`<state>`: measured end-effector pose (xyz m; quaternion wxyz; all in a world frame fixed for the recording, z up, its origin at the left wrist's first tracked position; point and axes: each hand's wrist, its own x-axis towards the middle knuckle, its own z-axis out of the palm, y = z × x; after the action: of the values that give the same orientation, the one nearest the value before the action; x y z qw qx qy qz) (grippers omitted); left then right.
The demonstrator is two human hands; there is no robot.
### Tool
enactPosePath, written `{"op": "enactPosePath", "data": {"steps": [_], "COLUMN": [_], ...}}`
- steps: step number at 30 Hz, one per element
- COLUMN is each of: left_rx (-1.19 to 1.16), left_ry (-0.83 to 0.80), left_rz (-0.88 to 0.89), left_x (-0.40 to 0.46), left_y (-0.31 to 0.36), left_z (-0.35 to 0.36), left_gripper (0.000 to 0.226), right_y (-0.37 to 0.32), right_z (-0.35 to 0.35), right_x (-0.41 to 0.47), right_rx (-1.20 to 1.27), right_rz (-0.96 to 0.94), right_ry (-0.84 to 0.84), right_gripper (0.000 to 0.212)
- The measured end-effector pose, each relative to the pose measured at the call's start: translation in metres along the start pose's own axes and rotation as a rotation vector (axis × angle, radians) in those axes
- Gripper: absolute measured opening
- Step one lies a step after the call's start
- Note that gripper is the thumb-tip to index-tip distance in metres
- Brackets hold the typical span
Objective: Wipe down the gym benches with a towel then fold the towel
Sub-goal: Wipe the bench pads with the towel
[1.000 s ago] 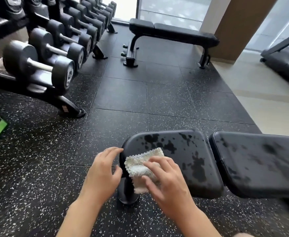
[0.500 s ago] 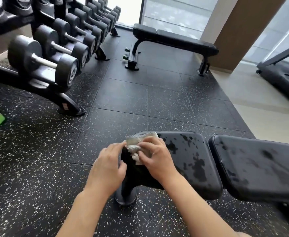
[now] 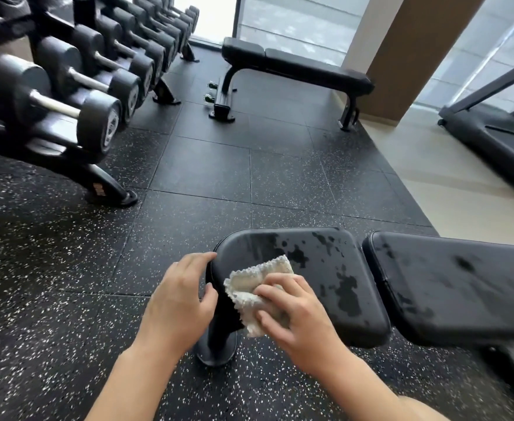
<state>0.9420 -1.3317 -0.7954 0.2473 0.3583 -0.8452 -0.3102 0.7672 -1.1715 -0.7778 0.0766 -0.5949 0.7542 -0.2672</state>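
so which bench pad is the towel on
The near bench's end pad, beside the left hand; the right hand presses the towel there, not on the long pad.

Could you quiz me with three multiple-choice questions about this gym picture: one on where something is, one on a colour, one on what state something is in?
1. Where does the towel lie?
A. on the floor
B. on the left end of the near bench seat pad
C. on the dumbbell rack

2. What colour is the towel?
A. off-white
B. red
C. blue

3. What is the state of the near seat pad's surface?
A. evenly dry
B. blotched with dark wet-looking patches
C. covered by a mat

Answers:
1 B: the towel sits at the pad's left end, under the right hand, while the left hand touches the pad's edge.
2 A: the cloth is pale cream against the black pad.
3 B: dark irregular patches spread over the pad to the right of the towel.
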Motion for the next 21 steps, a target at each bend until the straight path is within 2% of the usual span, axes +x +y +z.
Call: {"op": "enactPosePath", "data": {"steps": [5,10,15,18,21], "left_rx": [-0.006,0.012,0.009,-0.010,-0.017], "left_ry": [-0.026,-0.028,-0.018,-0.019,0.001], "left_rz": [0.011,-0.001,-0.009,-0.004,0.002], "left_x": [-0.001,0.002,0.002,0.002,0.005], "left_y": [-0.005,-0.009,-0.010,-0.011,-0.005], "left_z": [0.004,0.005,0.006,0.003,0.001], "left_gripper": [0.047,0.042,0.042,0.042,0.041], "right_y": [0.005,0.010,0.013,0.009,0.005], "right_z": [0.006,0.016,0.023,0.017,0.008], "right_x": [-0.002,0.070,0.131,0.118,0.065], "right_rx": [-0.010,0.040,0.001,-0.001,0.029], "right_rz": [0.000,0.069,0.119,0.110,0.076], "right_ry": [0.005,0.035,-0.008,0.000,0.030], "right_gripper": [0.034,0.035,0.042,0.036,0.030]}}
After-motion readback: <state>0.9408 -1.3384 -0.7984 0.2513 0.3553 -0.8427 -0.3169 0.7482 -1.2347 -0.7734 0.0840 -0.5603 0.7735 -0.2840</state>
